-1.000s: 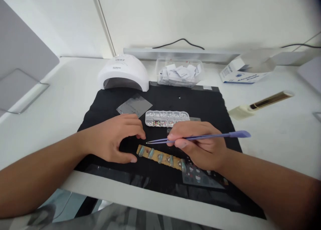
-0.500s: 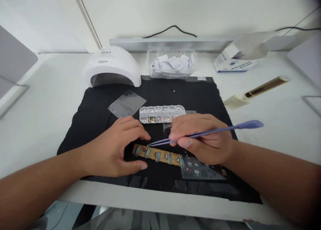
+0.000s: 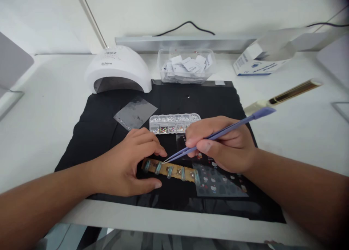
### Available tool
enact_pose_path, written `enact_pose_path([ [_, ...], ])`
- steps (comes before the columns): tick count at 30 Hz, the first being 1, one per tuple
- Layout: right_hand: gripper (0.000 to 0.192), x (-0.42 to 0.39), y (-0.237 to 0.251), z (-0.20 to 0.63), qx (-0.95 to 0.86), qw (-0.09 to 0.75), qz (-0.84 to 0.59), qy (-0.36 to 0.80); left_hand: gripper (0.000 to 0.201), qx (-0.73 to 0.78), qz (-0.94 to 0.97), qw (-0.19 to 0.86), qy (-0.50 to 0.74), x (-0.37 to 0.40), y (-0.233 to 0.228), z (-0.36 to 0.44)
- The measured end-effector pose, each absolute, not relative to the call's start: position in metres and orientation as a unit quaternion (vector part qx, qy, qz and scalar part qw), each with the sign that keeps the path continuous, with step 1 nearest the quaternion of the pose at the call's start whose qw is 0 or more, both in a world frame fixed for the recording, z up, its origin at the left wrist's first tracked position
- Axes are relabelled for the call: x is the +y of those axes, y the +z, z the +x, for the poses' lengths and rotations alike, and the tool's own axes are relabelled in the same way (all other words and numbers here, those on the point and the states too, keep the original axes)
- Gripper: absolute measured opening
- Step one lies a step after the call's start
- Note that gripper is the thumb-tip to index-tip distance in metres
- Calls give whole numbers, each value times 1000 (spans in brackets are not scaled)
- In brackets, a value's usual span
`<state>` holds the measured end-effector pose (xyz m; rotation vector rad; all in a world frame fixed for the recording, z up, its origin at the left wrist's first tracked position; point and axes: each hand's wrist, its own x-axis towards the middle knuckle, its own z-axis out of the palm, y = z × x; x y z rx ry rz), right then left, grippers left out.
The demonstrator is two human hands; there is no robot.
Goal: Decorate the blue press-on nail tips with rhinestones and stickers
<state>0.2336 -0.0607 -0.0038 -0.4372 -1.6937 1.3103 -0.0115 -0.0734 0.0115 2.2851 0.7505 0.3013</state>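
Note:
A tan strip (image 3: 176, 171) lies on the black mat, bearing several narrow teal false nails (image 3: 183, 173) set crosswise. My right hand (image 3: 222, 142) pinches a pair of purple tweezers (image 3: 231, 128), whose tips point down-left and are at the upper end of the second false nail (image 3: 158, 167) from the left. Whether the tips touch it or carry anything is too small to tell. Around the left end of the strip, my left hand (image 3: 131, 162) curves with thumb and fingers apart, holding nothing. A clear compartment case of rhinestones (image 3: 174, 123) sits just beyond both hands.
Sticker sheets (image 3: 220, 186) lie under and beside my right hand, and another clear sheet (image 3: 135, 113) is at the left. Behind the black mat (image 3: 169, 97) stand a white nail lamp (image 3: 120, 66), a plastic tub of packets (image 3: 187, 66) and a carton (image 3: 261, 59). A gold-capped bottle (image 3: 294, 92) is at right.
The tweezers have tilted more steeply, and their tips have moved slightly down onto the second false nail's upper end. My left hand stays nearly in place. The view has shifted a little.

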Motion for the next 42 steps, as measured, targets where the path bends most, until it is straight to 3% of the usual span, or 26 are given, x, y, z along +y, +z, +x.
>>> enact_pose_path([
  [14, 17, -99, 3, 252, -703, 518, -199, 446, 36, 270, 900, 310, 145, -81, 8, -10],
  [21, 13, -99, 2, 251, -784, 476, -183, 355, 31, 255, 902, 300, 176, -81, 6, -2],
  [29, 16, -95, -6, 251, -776, 482, -184, 363, 29, 240, 900, 309, 192, -80, 2, 2],
  [42, 20, -97, -3, 250, -813, 470, -196, 280, 21, 231, 904, 308, 185, -78, 3, 2],
])
